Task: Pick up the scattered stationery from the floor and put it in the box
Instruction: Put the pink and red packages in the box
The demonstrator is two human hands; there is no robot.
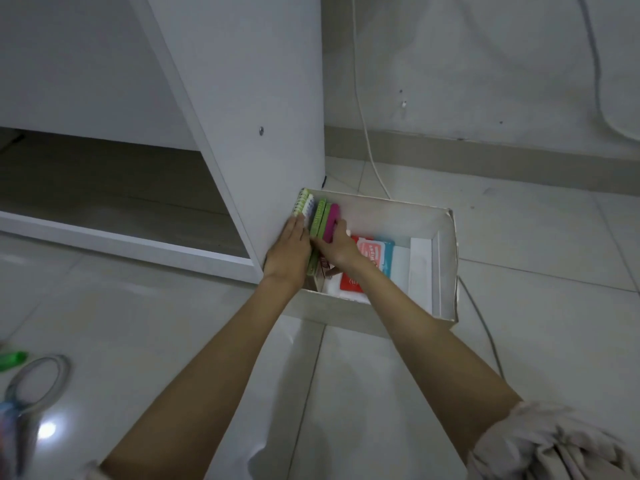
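We are reaching both arms to the box (446, 265) at mid-frame, which is sitting against the white cabinet (263, 98). Our left hand (289, 252) is lying flat, fingers straight, against the spiral notebook (304, 203) standing at the box's left wall. Our right hand (337, 245) is curling its fingers round the pink book (333, 216), just beside the green books (77, 216). A red packet (372, 258) is lying flat inside. At lower left, scissors (38, 386) and a green marker (12, 360) are lying on the floor (173, 323), well apart from the box. A cable (367, 147) is running down the wall behind.
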